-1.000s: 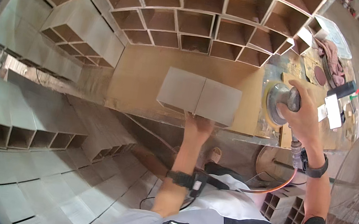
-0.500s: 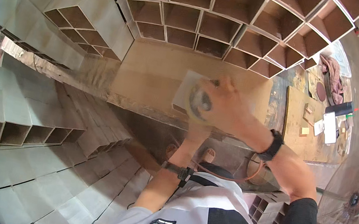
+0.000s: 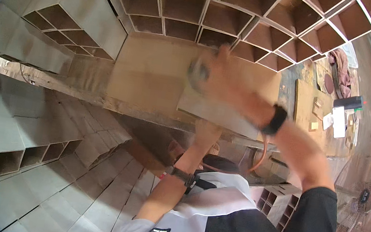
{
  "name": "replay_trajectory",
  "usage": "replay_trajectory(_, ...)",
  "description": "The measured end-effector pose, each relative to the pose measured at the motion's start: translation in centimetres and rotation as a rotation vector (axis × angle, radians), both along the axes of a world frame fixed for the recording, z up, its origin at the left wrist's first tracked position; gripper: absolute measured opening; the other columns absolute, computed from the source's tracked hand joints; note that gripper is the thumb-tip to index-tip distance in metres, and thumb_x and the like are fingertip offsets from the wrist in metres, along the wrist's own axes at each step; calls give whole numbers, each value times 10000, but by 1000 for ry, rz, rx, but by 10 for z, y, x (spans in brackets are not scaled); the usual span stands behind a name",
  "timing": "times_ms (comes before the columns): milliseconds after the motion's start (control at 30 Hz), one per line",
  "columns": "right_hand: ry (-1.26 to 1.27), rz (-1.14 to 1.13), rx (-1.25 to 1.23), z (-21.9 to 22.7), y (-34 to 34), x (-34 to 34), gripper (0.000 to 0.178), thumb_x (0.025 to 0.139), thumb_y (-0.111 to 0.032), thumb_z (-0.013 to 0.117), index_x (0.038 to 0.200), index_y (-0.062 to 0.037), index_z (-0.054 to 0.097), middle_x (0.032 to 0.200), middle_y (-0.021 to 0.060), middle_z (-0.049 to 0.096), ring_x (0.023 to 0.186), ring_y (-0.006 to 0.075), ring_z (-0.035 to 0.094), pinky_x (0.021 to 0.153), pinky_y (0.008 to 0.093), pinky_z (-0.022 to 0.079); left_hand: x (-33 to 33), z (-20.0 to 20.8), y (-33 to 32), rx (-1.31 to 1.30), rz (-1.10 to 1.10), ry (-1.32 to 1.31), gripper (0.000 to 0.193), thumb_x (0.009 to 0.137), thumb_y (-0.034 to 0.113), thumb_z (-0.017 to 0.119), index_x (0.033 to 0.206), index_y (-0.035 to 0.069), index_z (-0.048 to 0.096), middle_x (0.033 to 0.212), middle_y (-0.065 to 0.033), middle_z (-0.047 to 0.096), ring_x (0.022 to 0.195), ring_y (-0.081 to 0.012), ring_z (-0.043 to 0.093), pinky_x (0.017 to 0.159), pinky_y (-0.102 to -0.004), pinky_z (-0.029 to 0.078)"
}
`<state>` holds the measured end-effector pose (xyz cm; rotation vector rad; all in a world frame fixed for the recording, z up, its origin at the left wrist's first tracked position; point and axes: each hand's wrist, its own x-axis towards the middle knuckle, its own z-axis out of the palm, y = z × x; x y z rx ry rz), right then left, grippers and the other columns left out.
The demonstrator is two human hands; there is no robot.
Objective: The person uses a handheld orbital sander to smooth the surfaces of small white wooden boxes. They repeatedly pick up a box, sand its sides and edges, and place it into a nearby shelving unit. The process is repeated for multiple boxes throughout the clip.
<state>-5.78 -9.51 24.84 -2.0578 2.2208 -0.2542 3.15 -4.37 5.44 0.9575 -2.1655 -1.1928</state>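
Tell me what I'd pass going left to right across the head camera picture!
Pale divided box at the bench's left end → left hand → black wristband on the right arm → dark red disc → white rectangle → round fan.

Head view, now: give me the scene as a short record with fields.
Left hand: at the near side of a grey box; grip unclear
Right hand: blurred, on a disc sander
Sander contact with box: unclear
Box: partly covered by right hand and forearm
Work surface: brown board
Behind: stacked open-fronted boxes
Far right: caged fan
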Motion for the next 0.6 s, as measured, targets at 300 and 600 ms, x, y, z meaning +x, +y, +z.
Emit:
replay_trajectory(300, 103, 205, 57, -8, 6, -7, 364, 833, -254, 611, 1162, -99, 626, 1141, 272, 551, 1036, 414, 606, 898, 516, 515, -1, -2, 1, -244, -41, -26, 379, 857, 170, 641, 1219, 62, 615, 1197, -196, 623, 1100, -387, 598, 928, -475, 492)
replay_trajectory(600, -100, -367, -141, 7, 22, -1, 334, 858, -219, 598, 1175, -114, 589, 1112, 253, 547, 1038, 424, 601, 859, 515, 518, -3, -21, -5, -365, 121, 12, 410, 918, 186, 634, 1292, 38, 558, 1342, -169, 548, 1231, -348, 541, 1042, -452, 422)
